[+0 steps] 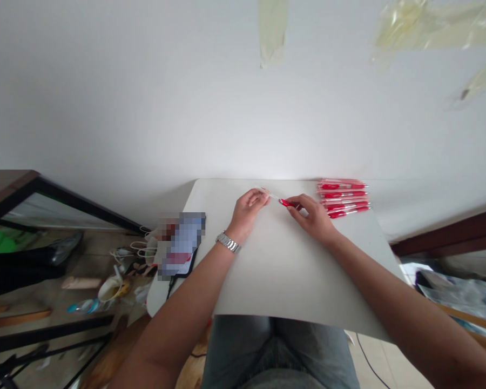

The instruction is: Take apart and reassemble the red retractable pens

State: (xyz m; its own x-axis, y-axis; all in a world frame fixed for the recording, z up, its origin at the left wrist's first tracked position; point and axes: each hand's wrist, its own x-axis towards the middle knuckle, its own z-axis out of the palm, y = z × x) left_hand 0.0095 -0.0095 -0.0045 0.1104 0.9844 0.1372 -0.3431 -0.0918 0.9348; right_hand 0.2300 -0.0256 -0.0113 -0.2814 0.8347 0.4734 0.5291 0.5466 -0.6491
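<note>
Over the far part of the white table [283,270], a slim pen [283,202] with a red grip section and a clear, pale length stretches between my hands. My left hand [251,202], with a metal watch [228,242] on the wrist, pinches the clear end. The fingers of my right hand [310,213] close around the red end. Whether the red and clear parts are joined cannot be made out. Just beyond my right hand lies a pile of several red pens [344,193] with silver tips, side by side against the wall.
A phone [183,246], its screen blurred out, lies at the table's left edge with a cable running from it. The wall [186,97] rises directly behind the table. On the floor at left are a cup [109,289], a plastic bottle [83,306] and tangled cords.
</note>
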